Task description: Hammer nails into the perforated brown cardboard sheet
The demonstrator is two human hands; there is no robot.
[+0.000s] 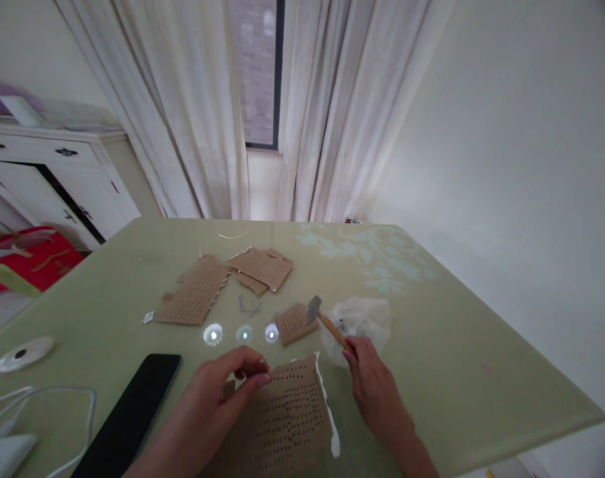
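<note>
Gripping the hammer (332,328) in our right hand (375,382), with lower-centre cardboard (295,411) already holed, we cannot tell whether our left hand (207,398) holds anything or what remains.

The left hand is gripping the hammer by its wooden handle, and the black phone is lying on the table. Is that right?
Not quite: the head view shows the hammer in the right hand, not the left hand. It is gripped by its wooden handle, and the black phone is lying on the table, as you say.
</note>
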